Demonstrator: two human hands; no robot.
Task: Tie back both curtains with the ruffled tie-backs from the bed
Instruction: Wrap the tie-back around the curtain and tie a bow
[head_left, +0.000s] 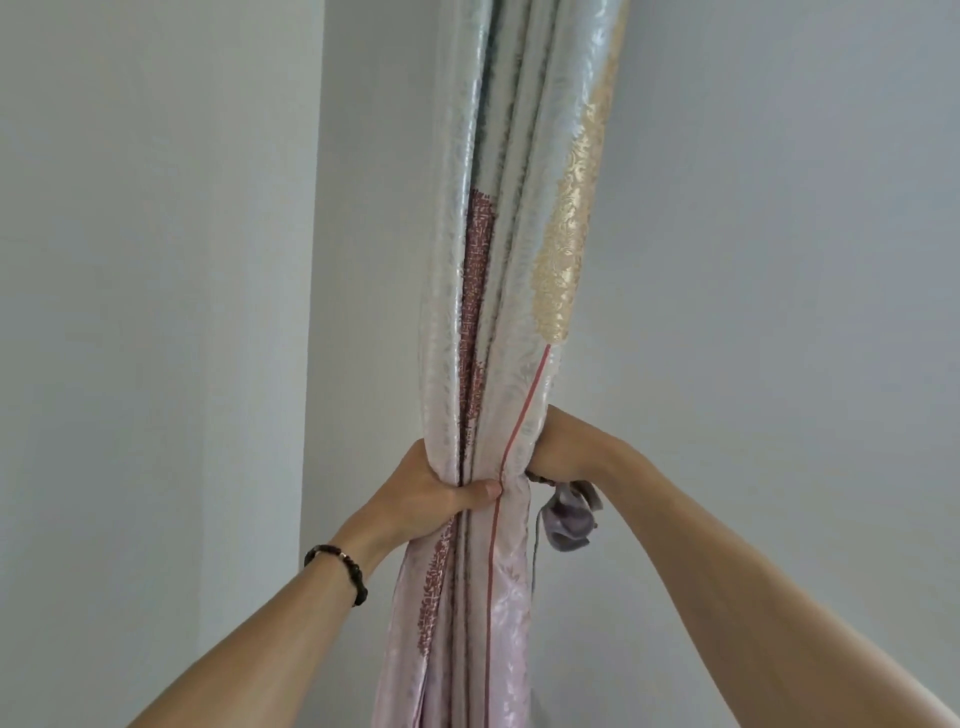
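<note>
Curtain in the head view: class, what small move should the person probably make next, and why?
Probably pass the tie-back behind the curtain to the left hand. The left hand already grips the gathered curtain, thumb across the front, while the right hand reaches round the far side with the ruffled tie-back hanging below it, not yet wrapped across the front.

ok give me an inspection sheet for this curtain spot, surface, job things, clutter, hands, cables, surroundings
surface: nothing seen; no table or bed in view
job's things: patterned curtain gathered into one bundle; ruffled tie-back hangs at its right side, not visibly wrapped round the front
clutter: nothing seen
grippers: left hand grips the gathered curtain, thumb across the front; right hand reaches behind the bundle's right edge and appears to hold the tie-back's end, its fingers mostly hidden
cables: nothing seen; only a thin cord dangling by the tie-back
surroundings: plain pale wall with a corner left of the curtain; beaded bracelet on left wrist
</note>
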